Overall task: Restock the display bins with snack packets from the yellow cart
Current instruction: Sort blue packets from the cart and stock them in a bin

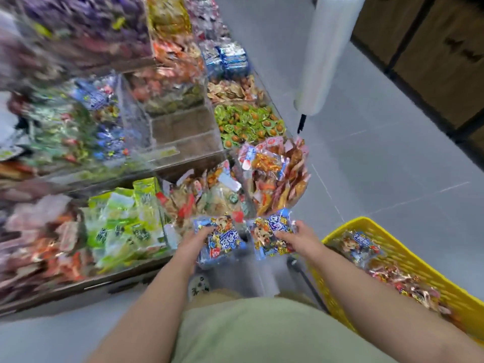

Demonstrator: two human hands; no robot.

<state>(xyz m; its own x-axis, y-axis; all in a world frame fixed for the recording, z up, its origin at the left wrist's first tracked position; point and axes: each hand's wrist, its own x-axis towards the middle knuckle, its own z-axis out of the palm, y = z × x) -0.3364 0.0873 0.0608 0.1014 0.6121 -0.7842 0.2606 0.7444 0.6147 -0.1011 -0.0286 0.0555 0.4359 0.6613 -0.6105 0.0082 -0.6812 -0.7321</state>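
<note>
Head view: the left hand (pixel 195 241) grasps one blue snack packet (pixel 222 239) by its left edge, fingers (pixel 207 230) curled round it. The right hand (pixel 296 235) grasps a second blue packet (pixel 272 231) by its right side. Both packets are held side by side, almost touching, over the floor (pixel 366 166). They sit between the display bins (pixel 183 132) on the left and the yellow cart (pixel 424 260) on the right. More stock (pixel 358 243) of the same blue print lies in the cart.

Step in hand, as judged: carry the two packets to the correct bin and place them.

Procedure:
1. Identify the target bin first. Blue wrappers (pixel 98 99) that appear to match lie in a middle-tier bin on the left, and others (pixel 233 58) sit further along the shelf. The view is blurred, so confirm the print before release.
2. Do not drop the packets into the nearest bins. The one just ahead holds orange and red packs (pixel 275 176), and the one on the left holds green packs (pixel 123 226).
3. Lift each packet over the clear bin wall; do not push it through the front.
4. Keep the grasp on the packet edges, not the middle, to avoid crushing the contents.
5. Lay the packets print-side up on the existing stock, then release one hand at a time
</note>
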